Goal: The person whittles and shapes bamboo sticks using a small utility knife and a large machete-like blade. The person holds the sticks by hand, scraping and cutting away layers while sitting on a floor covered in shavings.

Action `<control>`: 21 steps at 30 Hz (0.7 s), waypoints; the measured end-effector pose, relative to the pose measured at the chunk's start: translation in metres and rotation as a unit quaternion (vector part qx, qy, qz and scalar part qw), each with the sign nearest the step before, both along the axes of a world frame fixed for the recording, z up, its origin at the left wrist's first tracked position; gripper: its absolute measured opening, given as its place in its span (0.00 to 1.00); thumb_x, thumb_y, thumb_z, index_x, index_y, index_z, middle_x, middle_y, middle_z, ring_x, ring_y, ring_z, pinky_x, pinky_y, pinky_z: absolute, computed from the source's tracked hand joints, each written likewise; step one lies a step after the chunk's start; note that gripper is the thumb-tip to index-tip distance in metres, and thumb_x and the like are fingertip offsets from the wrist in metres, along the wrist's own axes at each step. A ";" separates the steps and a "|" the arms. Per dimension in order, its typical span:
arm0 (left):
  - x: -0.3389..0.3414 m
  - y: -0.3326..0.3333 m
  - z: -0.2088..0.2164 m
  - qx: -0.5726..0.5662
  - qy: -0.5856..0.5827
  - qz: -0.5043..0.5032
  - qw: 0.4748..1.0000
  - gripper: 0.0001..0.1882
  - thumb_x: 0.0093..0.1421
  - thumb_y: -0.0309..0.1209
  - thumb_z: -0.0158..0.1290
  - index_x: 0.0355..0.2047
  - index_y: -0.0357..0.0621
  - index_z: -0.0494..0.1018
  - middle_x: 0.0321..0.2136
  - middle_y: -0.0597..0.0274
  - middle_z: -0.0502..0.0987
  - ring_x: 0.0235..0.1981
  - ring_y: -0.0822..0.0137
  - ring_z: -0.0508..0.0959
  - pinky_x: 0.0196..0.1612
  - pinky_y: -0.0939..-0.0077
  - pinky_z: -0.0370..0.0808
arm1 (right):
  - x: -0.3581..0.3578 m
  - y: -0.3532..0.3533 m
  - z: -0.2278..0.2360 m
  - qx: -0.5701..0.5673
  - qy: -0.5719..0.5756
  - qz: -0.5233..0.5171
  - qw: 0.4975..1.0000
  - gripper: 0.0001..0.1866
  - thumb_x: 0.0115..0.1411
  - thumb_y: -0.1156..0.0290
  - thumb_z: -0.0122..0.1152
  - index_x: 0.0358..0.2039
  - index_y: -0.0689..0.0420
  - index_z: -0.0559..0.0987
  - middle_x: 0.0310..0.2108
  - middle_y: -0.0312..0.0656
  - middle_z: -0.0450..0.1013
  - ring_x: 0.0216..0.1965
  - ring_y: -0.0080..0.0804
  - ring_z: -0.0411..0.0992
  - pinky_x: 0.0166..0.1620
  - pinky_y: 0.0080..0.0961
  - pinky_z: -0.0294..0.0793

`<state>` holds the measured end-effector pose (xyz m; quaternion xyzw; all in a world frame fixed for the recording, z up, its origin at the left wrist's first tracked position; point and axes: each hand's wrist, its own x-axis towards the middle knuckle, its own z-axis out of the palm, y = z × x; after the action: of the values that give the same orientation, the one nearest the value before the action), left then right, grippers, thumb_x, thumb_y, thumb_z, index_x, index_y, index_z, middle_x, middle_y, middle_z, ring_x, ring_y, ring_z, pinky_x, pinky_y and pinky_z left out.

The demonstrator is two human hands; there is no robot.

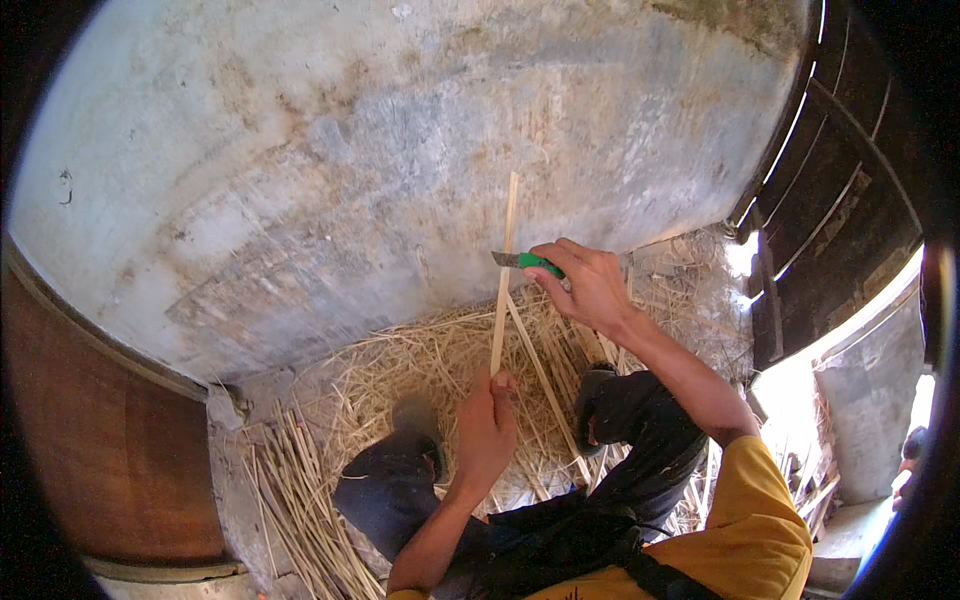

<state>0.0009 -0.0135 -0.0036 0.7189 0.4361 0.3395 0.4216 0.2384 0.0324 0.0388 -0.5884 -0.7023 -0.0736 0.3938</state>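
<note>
Mustard-yellow cloth of a shirt sleeve [760, 505] lies nearest the viewer, at the lower right. Largest in the field is a stained, pale plastered wall [450, 150], curved by the lens; a dark slatted panel [845, 215] flanks it at right and a brown wooden panel [100, 440] at lower left. Below the wall spreads a litter of straw-coloured shavings [370, 375], over which the worker's dark trousers [645, 425] are bent at the knees. To their left lies a loose bundle of thin sticks [300, 490]. The right hand [590, 285] is closed around a green-handled utility knife; the left hand [487, 430] grasps the lower end of a pale strip [500, 325]. The strip, seemingly bamboo or wood, stands nearly upright before the wall, its upper end free. The utility knife [541, 264] points leftward, its short grey blade [504, 259] crossing the strip above mid-length.
</note>
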 end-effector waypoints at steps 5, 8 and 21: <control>-0.005 0.008 -0.009 0.021 -0.032 -0.028 0.999 0.13 0.77 0.35 0.40 0.46 0.39 0.70 0.19 0.60 0.67 0.18 0.71 0.67 0.24 0.69 0.64 | -0.007 0.003 -0.004 -0.023 0.063 0.002 0.998 0.16 0.66 0.56 0.61 0.43 0.56 0.82 0.33 0.45 0.79 0.28 0.49 0.78 0.33 0.41 0.77; -0.004 0.009 0.001 -0.050 -0.089 -0.033 0.994 0.12 0.76 0.36 0.42 0.49 0.41 0.69 0.22 0.67 0.65 0.20 0.75 0.65 0.24 0.74 0.63 | -0.008 -0.001 0.002 -0.097 0.123 0.022 0.987 0.17 0.66 0.55 0.61 0.42 0.57 0.81 0.30 0.47 0.78 0.28 0.49 0.77 0.34 0.39 0.76; -0.009 0.018 0.004 -0.330 -0.298 -0.044 0.895 0.12 0.76 0.42 0.44 0.47 0.48 0.67 0.22 0.73 0.58 0.17 0.80 0.55 0.19 0.80 0.53 | -0.025 -0.023 -0.011 -0.101 0.055 0.148 0.982 0.13 0.63 0.63 0.66 0.44 0.57 0.79 0.34 0.48 0.77 0.33 0.46 0.79 0.34 0.37 0.76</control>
<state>-0.0086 0.0049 0.0001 0.4221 0.3455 0.3554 0.7590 0.2138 0.0098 0.0276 -0.5176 -0.7630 0.0887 0.3769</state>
